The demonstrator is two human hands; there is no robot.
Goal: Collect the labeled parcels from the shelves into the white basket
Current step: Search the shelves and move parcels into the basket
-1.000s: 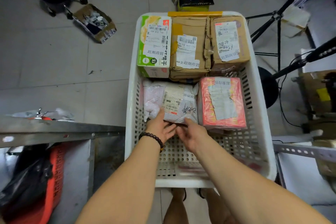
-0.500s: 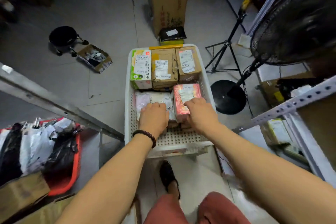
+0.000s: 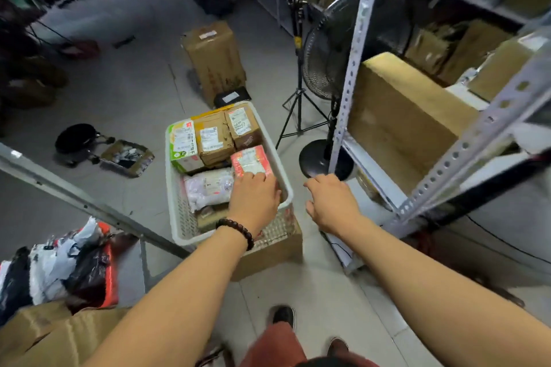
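Parcels (image 3: 213,140) lie packed in the white basket (image 3: 172,188), which sits on a cardboard box (image 3: 274,256) on the floor, mid-view. Inside, a green box (image 3: 182,143) fills the 11 o'clock corner. A red packet (image 3: 250,158) and a pale bag (image 3: 207,189) lie nearer. The left hand (image 3: 256,201) has fairly straight fingers, their tips resting on the red packet's near edge. The right hand (image 3: 331,202) hangs outside the rim at the basket's 3 o'clock, fingers loosely curled, holding nothing, near the shelf post (image 3: 354,68).

One white basket (image 3: 179,205), one left hand (image 3: 253,202), one right hand (image 3: 334,205)
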